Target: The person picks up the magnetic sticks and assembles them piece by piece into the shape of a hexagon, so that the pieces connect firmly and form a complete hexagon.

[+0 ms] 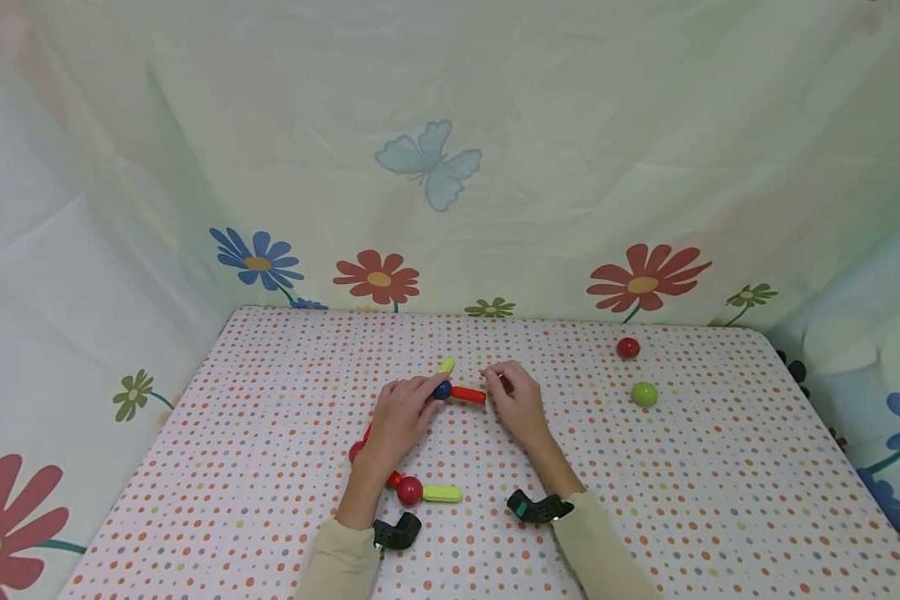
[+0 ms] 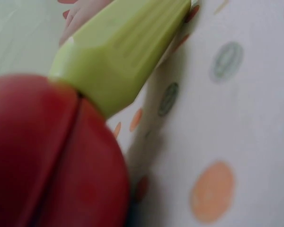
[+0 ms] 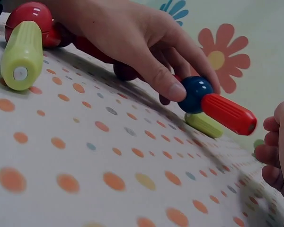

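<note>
In the head view my left hand (image 1: 403, 417) pinches a blue ball (image 1: 442, 390) between thumb and fingers. A red ribbed stick (image 1: 468, 395) sticks out from the ball toward the right. My right hand (image 1: 521, 406) is just beyond the stick's free end, fingers loosely curled, with nothing visible in them; the right wrist view shows a gap between. Behind the blue ball shows a yellow-green stick (image 3: 204, 125). Under the left forearm runs a chain of red sticks and balls, partly hidden. It ends in a red ball (image 1: 409, 491) with a yellow-green stick (image 1: 442, 494) attached.
Farther back on the right of the dotted tabletop (image 1: 720, 500) lie a red ball (image 1: 627, 347) and a green ball (image 1: 644, 394). Dark round objects (image 1: 797, 371) show past the table's right edge. A flowered cloth (image 1: 532, 208) hangs behind the table.
</note>
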`<state>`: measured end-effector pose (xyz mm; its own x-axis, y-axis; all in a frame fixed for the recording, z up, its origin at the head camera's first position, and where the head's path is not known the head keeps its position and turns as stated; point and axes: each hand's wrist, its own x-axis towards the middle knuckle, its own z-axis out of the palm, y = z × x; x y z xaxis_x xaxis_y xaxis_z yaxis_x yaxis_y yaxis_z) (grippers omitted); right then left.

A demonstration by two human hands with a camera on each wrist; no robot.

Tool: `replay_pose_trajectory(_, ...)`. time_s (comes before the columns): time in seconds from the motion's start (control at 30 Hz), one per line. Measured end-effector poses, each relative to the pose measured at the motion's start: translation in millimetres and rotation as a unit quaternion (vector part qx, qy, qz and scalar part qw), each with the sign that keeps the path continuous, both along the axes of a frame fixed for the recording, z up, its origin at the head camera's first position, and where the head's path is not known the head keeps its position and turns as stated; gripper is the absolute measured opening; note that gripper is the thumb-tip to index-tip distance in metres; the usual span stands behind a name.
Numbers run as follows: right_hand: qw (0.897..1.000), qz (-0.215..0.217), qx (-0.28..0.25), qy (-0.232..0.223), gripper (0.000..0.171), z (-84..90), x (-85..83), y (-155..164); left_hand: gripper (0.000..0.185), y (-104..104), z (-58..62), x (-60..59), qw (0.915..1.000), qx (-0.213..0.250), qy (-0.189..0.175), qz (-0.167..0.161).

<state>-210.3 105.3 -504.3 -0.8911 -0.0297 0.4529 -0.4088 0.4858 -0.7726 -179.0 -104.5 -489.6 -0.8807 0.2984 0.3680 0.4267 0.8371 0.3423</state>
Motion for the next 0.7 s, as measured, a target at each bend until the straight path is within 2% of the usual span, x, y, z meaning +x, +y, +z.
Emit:
replay_pose_trajectory(0.2,0.999,-0.025,0.018,0.04,0.012,-0.6,4.7,23.5,0.045,0.6,-0.3,-1.1,0.9999,0.006,-0.011,-0.005)
replay_pose_trajectory(0.3,0.995,-0.043,0.04,0.076,0.009,-0.5,8.6,39.8,0.046,0.6,-0.5,-1.3,0.9998,0.007,-0.016,-0.008)
replay_pose_trajectory(0.43,0.988,-0.074,0.063,0.12,0.006,0.6,13.4,63.4,0.048,0.5,-0.3,-0.8,0.9997,0.009,-0.021,-0.01)
replay_pose_trajectory(0.7,0.972,-0.142,0.112,0.149,0.012,2.8,15.5,99.9,0.048,0.6,-0.8,0.6,0.9995,0.012,-0.03,-0.005)
